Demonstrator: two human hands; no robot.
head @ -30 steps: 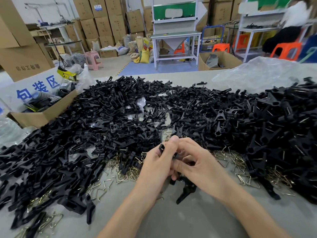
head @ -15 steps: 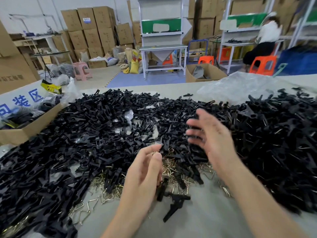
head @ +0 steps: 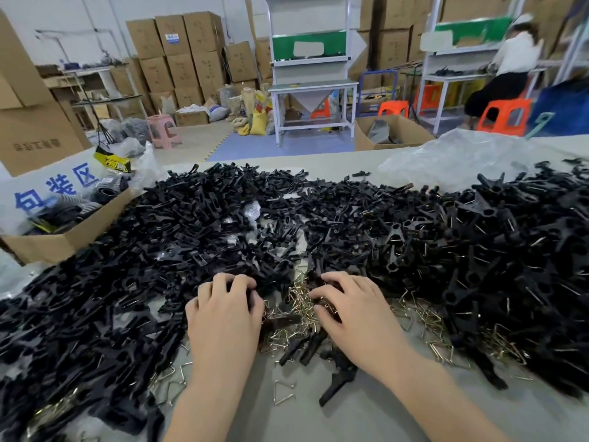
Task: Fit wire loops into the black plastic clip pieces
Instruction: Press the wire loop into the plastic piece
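Observation:
A wide heap of black plastic clip pieces (head: 134, 256) covers the table's left and middle. To the right lies a heap of clips with wire fitted (head: 484, 250). Brass-coloured wire loops (head: 299, 298) lie scattered between my hands. My left hand (head: 223, 317) is palm down at the heap's near edge, its curled fingers and thumb pinching a black clip piece (head: 252, 296). My right hand (head: 353, 311) is palm down over the loops with bent fingers; whatever is under its fingertips is hidden. A loose clip (head: 338, 381) and a single loop (head: 283, 392) lie nearer me.
A cardboard box (head: 63, 240) with dark parts stands at the table's left edge. A crumpled clear plastic bag (head: 452, 157) lies at the back right. Bare grey tabletop (head: 366, 419) shows in front of me. Beyond the table are stacked cartons, workbenches, stools and a seated person.
Both hands held one clip together a second ago. The right hand then swung out over the right heap, and now both hands have come down onto the parts in front of me.

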